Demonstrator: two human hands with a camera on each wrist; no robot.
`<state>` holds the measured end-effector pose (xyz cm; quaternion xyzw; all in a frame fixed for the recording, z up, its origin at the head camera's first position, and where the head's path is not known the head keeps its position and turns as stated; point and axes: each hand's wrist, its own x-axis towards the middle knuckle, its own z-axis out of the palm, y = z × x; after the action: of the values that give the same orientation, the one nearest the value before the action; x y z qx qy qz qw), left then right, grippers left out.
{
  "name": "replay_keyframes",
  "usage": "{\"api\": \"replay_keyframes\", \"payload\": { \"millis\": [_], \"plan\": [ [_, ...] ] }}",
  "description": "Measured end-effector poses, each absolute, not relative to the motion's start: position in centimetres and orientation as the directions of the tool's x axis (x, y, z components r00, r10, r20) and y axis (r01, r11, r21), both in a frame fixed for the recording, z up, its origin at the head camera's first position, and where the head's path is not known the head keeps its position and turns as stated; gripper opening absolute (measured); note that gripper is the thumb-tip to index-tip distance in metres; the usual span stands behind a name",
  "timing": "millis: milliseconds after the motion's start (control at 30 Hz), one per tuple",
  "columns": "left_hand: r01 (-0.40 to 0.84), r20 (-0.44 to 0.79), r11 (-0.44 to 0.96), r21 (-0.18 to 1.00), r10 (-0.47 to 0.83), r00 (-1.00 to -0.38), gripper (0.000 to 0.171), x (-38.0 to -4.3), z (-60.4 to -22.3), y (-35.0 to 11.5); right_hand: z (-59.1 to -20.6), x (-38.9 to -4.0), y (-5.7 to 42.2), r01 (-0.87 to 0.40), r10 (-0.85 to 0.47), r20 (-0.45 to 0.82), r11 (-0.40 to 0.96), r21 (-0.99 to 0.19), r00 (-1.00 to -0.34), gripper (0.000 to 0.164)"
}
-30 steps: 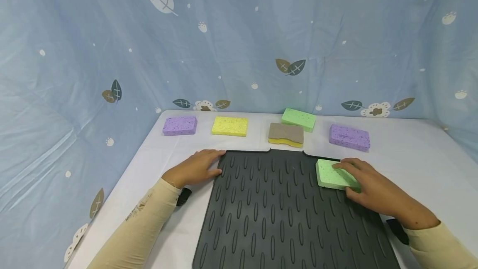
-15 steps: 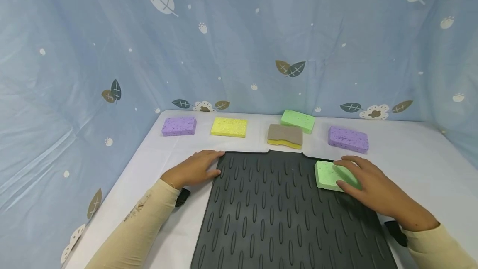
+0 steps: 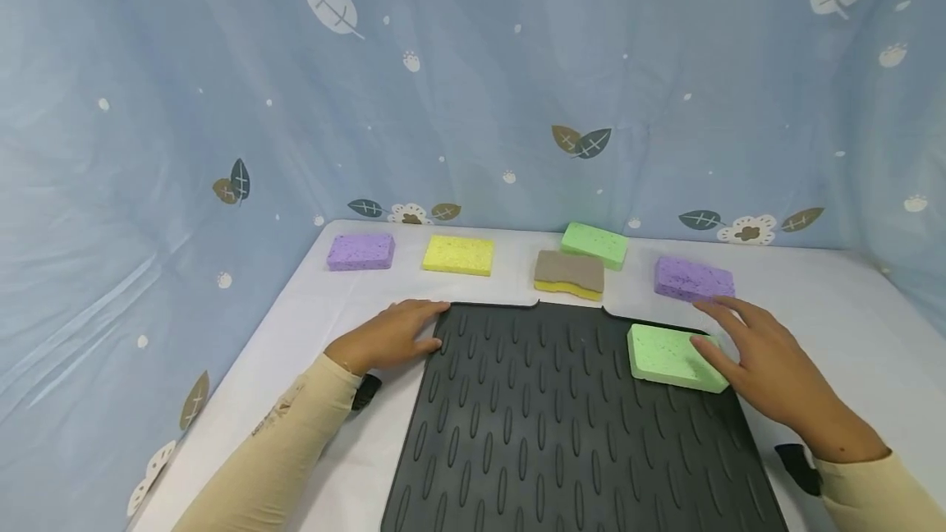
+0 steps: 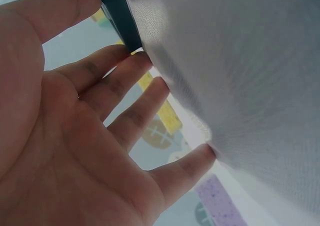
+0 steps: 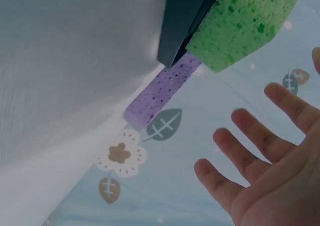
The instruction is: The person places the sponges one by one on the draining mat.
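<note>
A light green sponge [image 3: 665, 357] lies flat on the upper right corner of a dark ribbed mat [image 3: 547, 425]. My right hand [image 3: 776, 376] hovers just right of that sponge with its fingers spread. In the right wrist view the right hand [image 5: 280, 181] holds nothing, and a gap separates its fingers from the green sponge [image 5: 245, 26]. At the mat's upper left corner, my left hand [image 3: 384, 339] rests with fingers stretched, touching the edge. The left wrist view has the left hand's fingertips [image 4: 159, 86] on the white cloth beside the mat [image 4: 122, 18].
Behind the mat stand a purple sponge [image 3: 360, 252], a yellow sponge [image 3: 458, 255], a brown-topped yellow sponge [image 3: 569, 271], a second green sponge [image 3: 594, 245] and another purple sponge [image 3: 693, 278]. A blue patterned curtain [image 3: 473, 80] hangs behind the white table [image 3: 835, 318].
My right hand has let go of the green sponge on the mat and lifted away to the right. The left hand stays at the mat's corner. The head view has shifted slightly.
</note>
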<state>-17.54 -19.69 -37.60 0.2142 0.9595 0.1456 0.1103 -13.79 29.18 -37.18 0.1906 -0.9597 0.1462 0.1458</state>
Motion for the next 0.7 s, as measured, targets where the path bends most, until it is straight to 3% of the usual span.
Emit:
{"api": "replay_keyframes", "payload": {
  "millis": [300,700],
  "plan": [
    [0.366,-0.160,0.871,0.327,0.433,-0.887,0.062,-17.5,-37.6,-19.6,-36.9,-15.6,30.4,-0.377,-0.317,0.292,0.908,-0.180,-0.902,0.061],
    [0.363,-0.161,0.868,0.340,0.434,-0.887,0.063,-17.6,-37.7,-19.6,-36.6,-18.8,31.6,-0.317,-0.297,0.140,0.936,-0.155,-0.945,0.066]
  ]
}}
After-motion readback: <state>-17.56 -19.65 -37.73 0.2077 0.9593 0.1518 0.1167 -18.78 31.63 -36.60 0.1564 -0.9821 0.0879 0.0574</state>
